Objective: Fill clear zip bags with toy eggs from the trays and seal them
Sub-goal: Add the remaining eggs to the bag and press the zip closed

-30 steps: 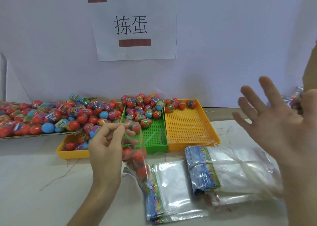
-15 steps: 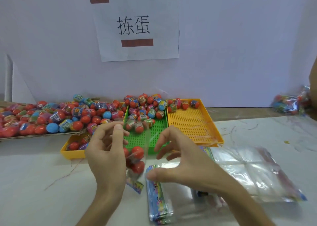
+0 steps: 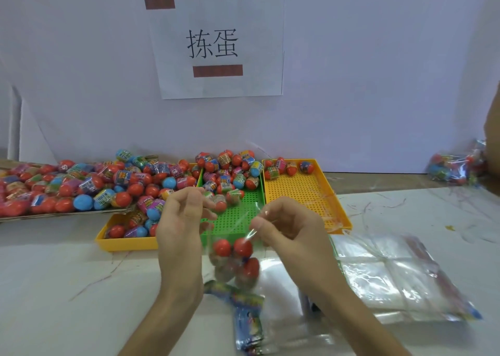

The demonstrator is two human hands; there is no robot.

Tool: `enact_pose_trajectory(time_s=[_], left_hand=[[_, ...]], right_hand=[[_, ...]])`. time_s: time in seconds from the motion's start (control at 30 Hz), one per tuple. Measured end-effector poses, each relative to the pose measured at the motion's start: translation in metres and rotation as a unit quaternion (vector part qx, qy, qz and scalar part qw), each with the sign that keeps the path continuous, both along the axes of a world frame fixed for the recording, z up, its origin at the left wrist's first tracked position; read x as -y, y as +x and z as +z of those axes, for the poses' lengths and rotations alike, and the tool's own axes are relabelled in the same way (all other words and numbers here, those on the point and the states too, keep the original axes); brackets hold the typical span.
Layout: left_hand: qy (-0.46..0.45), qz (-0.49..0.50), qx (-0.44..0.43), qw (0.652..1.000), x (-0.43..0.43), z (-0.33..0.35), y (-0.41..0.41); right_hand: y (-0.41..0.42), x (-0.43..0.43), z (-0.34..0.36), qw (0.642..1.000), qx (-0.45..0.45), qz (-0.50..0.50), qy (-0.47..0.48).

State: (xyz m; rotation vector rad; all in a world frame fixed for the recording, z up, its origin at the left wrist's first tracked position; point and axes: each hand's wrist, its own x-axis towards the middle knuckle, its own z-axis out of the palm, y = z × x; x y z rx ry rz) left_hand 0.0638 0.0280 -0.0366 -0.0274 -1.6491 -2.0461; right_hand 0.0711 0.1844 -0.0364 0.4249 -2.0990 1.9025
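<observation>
A clear zip bag (image 3: 234, 263) with several red toy eggs in it hangs above the table between my hands. My left hand (image 3: 180, 220) pinches the bag's top edge on the left side. My right hand (image 3: 290, 227) pinches the same top edge on the right side. Behind them stand a green tray (image 3: 238, 215), a yellow tray (image 3: 305, 193) on its right with a few eggs at its far end, and another yellow tray (image 3: 124, 240) on the left heaped with eggs (image 3: 130, 182).
Stacks of empty clear zip bags lie on the white table, one under my hands (image 3: 249, 326) and one at the right (image 3: 392, 274). A filled bag of eggs (image 3: 454, 169) sits at the far right by the wall. A paper sign (image 3: 216, 43) hangs on the wall.
My right hand came in from the raised right side and took hold of the bag's top edge. The left hand kept its hold on the bag.
</observation>
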Motion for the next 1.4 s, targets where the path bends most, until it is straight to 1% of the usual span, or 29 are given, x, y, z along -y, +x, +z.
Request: enact_pose_trajectory(time_s=[0.07, 0.17, 0.27, 0.33, 0.4, 0.5, 0.6, 0.73, 0.8, 0.93, 1.03, 1.13, 1.23, 1.3, 1.4], left_hand=[[0.014, -0.067, 0.06, 0.996, 0.003, 0.0, -0.002], [-0.005, -0.198, 0.123, 0.972, 0.004, -0.004, -0.002], [-0.053, -0.276, 0.106, 0.954, 0.0, -0.005, 0.0], [-0.074, -0.294, 0.085, 0.949, -0.002, -0.008, 0.0], [-0.113, -0.31, 0.059, 0.942, -0.003, -0.009, 0.002], [-0.161, -0.296, 0.037, 0.941, -0.004, -0.009, 0.006], [-0.176, -0.254, 0.014, 0.951, -0.008, -0.009, 0.008], [-0.152, -0.178, -0.013, 0.972, -0.006, -0.005, 0.007], [-0.126, -0.157, -0.008, 0.979, -0.004, -0.004, 0.006], [-0.064, -0.157, 0.019, 0.985, 0.001, -0.003, 0.002], [-0.027, -0.161, 0.042, 0.986, 0.003, -0.003, 0.001], [0.032, -0.182, 0.071, 0.98, 0.002, -0.002, 0.001], [0.074, -0.206, 0.088, 0.972, 0.0, -0.002, 0.0], [0.083, -0.204, 0.091, 0.971, -0.001, -0.002, 0.0], [0.059, -0.205, 0.08, 0.974, 0.0, -0.004, 0.001]], right_hand=[[-0.003, -0.006, 0.002, 1.0, -0.003, -0.009, -0.02], [-0.007, -0.015, 0.008, 0.998, 0.004, -0.02, -0.06], [-0.009, -0.022, 0.012, 0.994, 0.009, -0.048, -0.097], [-0.01, -0.024, 0.012, 0.992, 0.014, -0.065, -0.11], [-0.01, -0.024, 0.012, 0.99, 0.019, -0.081, -0.115], [-0.01, -0.025, 0.011, 0.988, 0.024, -0.094, -0.123], [-0.009, -0.027, 0.013, 0.986, 0.025, -0.093, -0.138], [-0.007, -0.027, 0.018, 0.982, 0.033, -0.067, -0.174], [-0.008, -0.027, 0.018, 0.986, 0.049, -0.029, -0.16], [-0.008, -0.02, 0.013, 0.992, 0.106, 0.026, -0.064], [-0.005, -0.015, 0.011, 0.994, 0.093, 0.028, -0.046], [-0.001, -0.013, 0.01, 0.995, 0.074, 0.027, -0.063], [-0.001, -0.014, 0.012, 0.991, 0.079, 0.027, -0.101], [-0.002, -0.014, 0.014, 0.987, 0.087, 0.032, -0.132], [-0.002, -0.015, 0.014, 0.984, 0.09, 0.045, -0.15]])
